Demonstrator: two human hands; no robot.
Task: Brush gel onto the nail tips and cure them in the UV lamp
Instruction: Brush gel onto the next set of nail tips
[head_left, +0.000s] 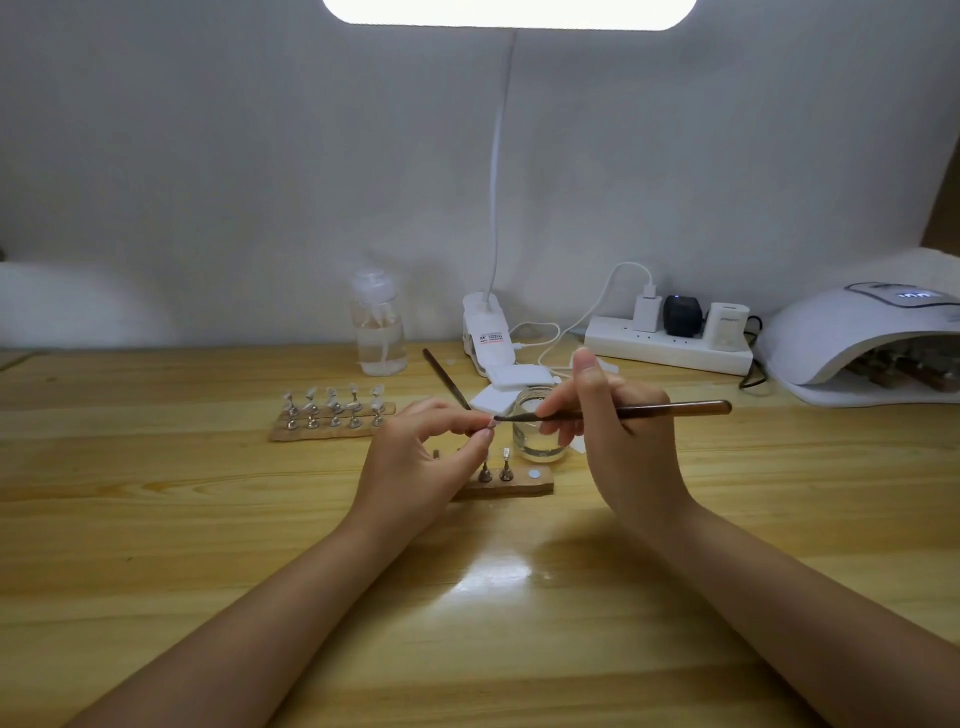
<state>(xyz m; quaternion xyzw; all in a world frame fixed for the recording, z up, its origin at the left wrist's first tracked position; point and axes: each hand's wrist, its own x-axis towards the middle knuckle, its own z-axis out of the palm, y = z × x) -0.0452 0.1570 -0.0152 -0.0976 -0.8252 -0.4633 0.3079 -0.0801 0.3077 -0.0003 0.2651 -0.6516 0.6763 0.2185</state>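
Left hand pinches a nail tip; right hand grips the brush, bristles touching the tip.

A brown-handled gel brush lies level, bristles touching a small nail tip held above a wooden stand. At ten o'clock, a second stand carries ten tips; at three o'clock sits the white UV lamp.

forearms: bare, no sleeves | hands: bare, short nails
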